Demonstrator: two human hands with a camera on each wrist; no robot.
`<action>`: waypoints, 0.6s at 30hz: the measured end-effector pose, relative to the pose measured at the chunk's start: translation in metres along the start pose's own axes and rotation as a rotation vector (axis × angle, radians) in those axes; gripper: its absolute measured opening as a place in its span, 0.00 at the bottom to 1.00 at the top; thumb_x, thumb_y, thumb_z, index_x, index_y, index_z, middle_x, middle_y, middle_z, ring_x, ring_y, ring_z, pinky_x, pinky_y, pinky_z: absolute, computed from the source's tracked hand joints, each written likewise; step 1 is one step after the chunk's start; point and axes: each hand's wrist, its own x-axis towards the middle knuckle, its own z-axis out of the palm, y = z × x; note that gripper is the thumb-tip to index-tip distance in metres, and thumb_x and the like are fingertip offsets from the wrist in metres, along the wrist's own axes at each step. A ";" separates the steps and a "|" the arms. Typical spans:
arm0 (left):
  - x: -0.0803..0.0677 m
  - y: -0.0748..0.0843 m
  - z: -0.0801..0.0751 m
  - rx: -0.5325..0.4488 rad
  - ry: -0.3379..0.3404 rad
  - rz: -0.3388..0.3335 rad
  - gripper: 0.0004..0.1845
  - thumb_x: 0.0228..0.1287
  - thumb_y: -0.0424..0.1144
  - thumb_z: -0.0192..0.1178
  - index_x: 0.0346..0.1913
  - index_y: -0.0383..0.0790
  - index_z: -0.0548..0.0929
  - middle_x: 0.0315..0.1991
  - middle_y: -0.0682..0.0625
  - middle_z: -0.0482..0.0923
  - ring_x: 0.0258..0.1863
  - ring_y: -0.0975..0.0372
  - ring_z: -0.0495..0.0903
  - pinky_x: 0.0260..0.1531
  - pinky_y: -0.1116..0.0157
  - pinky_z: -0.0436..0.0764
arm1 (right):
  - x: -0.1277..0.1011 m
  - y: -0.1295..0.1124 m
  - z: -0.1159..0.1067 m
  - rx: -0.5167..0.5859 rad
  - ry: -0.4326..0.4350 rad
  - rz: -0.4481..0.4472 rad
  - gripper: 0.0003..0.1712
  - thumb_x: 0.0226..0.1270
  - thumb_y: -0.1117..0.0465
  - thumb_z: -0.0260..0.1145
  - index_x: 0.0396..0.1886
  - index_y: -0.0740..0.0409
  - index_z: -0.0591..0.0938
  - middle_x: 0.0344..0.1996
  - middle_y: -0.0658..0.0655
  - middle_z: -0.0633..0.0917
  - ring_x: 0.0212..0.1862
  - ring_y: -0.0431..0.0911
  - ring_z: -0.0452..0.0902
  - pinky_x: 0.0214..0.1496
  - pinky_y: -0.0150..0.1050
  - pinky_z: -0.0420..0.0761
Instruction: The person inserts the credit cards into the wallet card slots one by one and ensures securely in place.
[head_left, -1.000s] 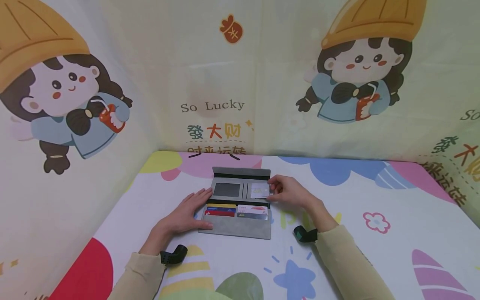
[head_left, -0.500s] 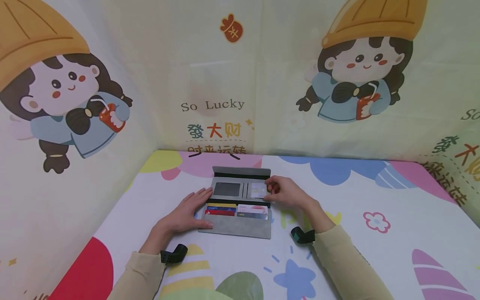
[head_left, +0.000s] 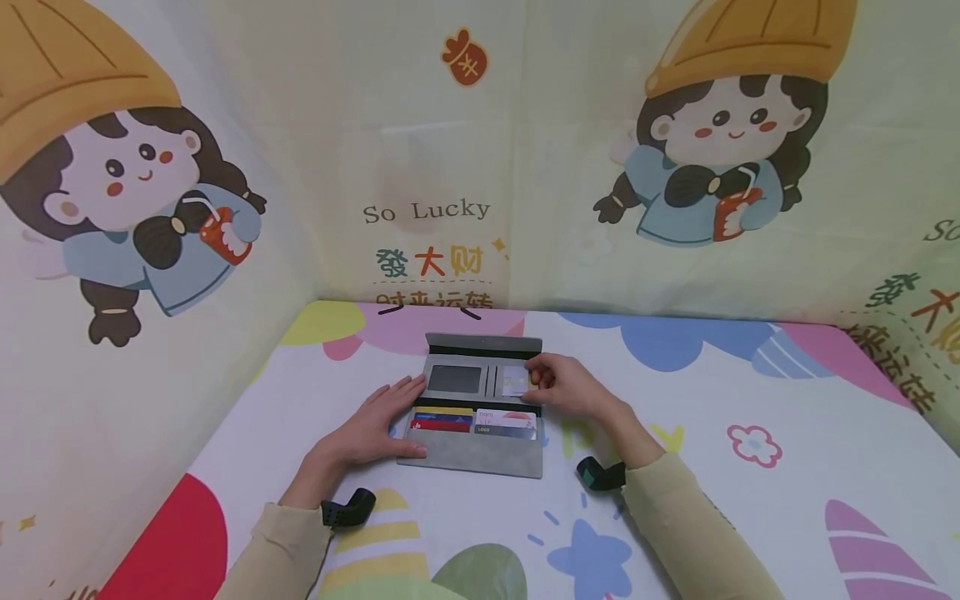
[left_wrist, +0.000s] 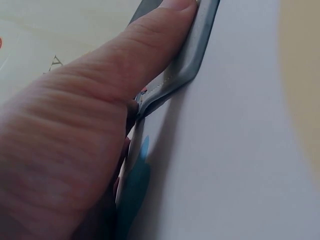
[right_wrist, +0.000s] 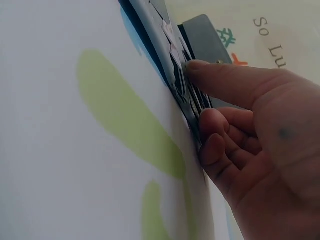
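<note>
- I am watching the left hand (head_left: pixel 367 429) lying flat, fingers straight, on the left edge of the open grey wallet (head_left: pixel 468 450); in the left wrist view the thumb (left_wrist: pixel 150 40) is pressing the wallet's edge down, which I judge is pinning it so it does not slide.
- The right hand (head_left: pixel 573 387) is sitting at the wallet's upper right, fingers curled, with fingertip and thumb pinching a pale card (head_left: pixel 514 380) that is lying partly in the upper right slot.
- In the right wrist view the forefinger (right_wrist: pixel 220 80) is touching the card edges while the other fingers are folded under; I judge the pinch is guiding the card along the slot.
- The wallet is lying spread open near the middle of the table (head_left: pixel 750 500), its flap pointing away from me, more cards (head_left: pixel 472 419) showing in the lower slots.
- The table is wearing a white cloth with coloured shapes: stars, flowers, blobs.
- Printed sheets with cartoon girls (head_left: pixel 720 142) and "So Lucky" are walling in the far side and both flanks.
</note>
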 end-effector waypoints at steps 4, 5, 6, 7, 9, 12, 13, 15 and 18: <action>0.000 0.000 0.000 0.000 0.000 0.001 0.57 0.53 0.58 0.74 0.79 0.37 0.58 0.80 0.43 0.52 0.79 0.47 0.44 0.75 0.44 0.41 | 0.001 -0.002 0.002 0.001 0.001 0.007 0.27 0.59 0.62 0.78 0.55 0.70 0.80 0.33 0.53 0.79 0.34 0.44 0.73 0.40 0.37 0.76; 0.000 0.000 0.000 -0.002 0.001 0.002 0.57 0.53 0.58 0.74 0.79 0.37 0.58 0.80 0.43 0.52 0.79 0.47 0.44 0.75 0.44 0.41 | 0.001 -0.003 0.003 0.000 0.002 0.007 0.27 0.60 0.62 0.78 0.55 0.70 0.80 0.33 0.53 0.79 0.34 0.44 0.73 0.39 0.37 0.76; 0.000 0.000 0.000 -0.001 0.001 0.002 0.57 0.53 0.58 0.74 0.79 0.37 0.58 0.80 0.43 0.52 0.79 0.47 0.44 0.75 0.44 0.41 | 0.002 -0.003 0.003 0.000 0.004 0.008 0.27 0.60 0.62 0.78 0.55 0.69 0.80 0.33 0.52 0.79 0.34 0.44 0.73 0.39 0.37 0.76; 0.000 0.000 0.000 -0.001 0.000 0.002 0.57 0.53 0.58 0.74 0.79 0.37 0.58 0.80 0.43 0.52 0.79 0.47 0.44 0.75 0.44 0.41 | 0.002 -0.003 0.004 -0.001 0.005 0.007 0.27 0.60 0.62 0.78 0.55 0.69 0.80 0.33 0.52 0.79 0.34 0.44 0.73 0.39 0.37 0.75; -0.001 0.000 0.000 -0.001 0.001 0.000 0.57 0.53 0.58 0.74 0.79 0.37 0.58 0.79 0.43 0.52 0.79 0.47 0.44 0.75 0.43 0.41 | 0.002 -0.003 0.005 0.002 0.009 0.008 0.27 0.59 0.62 0.78 0.55 0.69 0.80 0.33 0.53 0.79 0.34 0.45 0.72 0.38 0.37 0.75; -0.001 0.000 0.000 0.001 0.000 -0.003 0.56 0.53 0.59 0.74 0.79 0.37 0.58 0.80 0.43 0.52 0.79 0.47 0.44 0.75 0.43 0.41 | 0.002 -0.003 0.006 0.006 0.017 0.008 0.27 0.59 0.62 0.78 0.55 0.69 0.80 0.32 0.53 0.78 0.34 0.45 0.72 0.38 0.37 0.75; -0.001 0.000 0.000 0.001 0.000 -0.004 0.56 0.53 0.58 0.74 0.79 0.37 0.58 0.80 0.43 0.52 0.79 0.47 0.44 0.75 0.43 0.41 | 0.003 -0.003 0.006 0.006 0.019 0.006 0.27 0.59 0.61 0.78 0.55 0.69 0.80 0.32 0.53 0.78 0.35 0.45 0.72 0.38 0.37 0.75; -0.001 0.000 0.000 0.002 0.001 -0.006 0.56 0.53 0.58 0.74 0.79 0.37 0.58 0.79 0.43 0.53 0.79 0.47 0.44 0.75 0.43 0.41 | 0.003 -0.003 0.007 0.005 0.021 0.009 0.28 0.59 0.61 0.78 0.55 0.69 0.80 0.32 0.53 0.78 0.35 0.45 0.72 0.38 0.37 0.74; -0.001 0.000 0.000 0.004 0.002 -0.006 0.56 0.53 0.58 0.74 0.79 0.37 0.58 0.80 0.44 0.53 0.79 0.47 0.44 0.75 0.44 0.41 | 0.004 -0.004 0.008 -0.001 0.024 0.014 0.28 0.60 0.59 0.78 0.56 0.68 0.80 0.33 0.53 0.77 0.36 0.46 0.71 0.38 0.38 0.73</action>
